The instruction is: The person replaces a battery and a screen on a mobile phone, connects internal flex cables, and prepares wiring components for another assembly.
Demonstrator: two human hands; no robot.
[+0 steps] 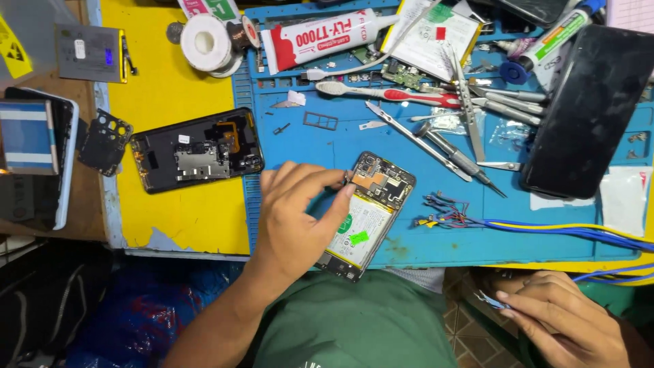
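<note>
Blue mat [409, 225]; yellow tabletop [170, 82]; red-handled toothbrush [388, 93]; white battery [364, 228].

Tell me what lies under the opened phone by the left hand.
The opened phone lies on the blue mat, its lower end past the table edge over the green shirt. The left hand covers its left side, so anything beneath there is hidden.

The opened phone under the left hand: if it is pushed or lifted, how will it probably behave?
The opened phone looks flat and stiff, so it would probably slide on the blue mat rather than roll. Its bare circuit board and battery suggest it is fragile. Its lower end overhangs the mat's edge, so it might tip once the left hand lets go.
</note>
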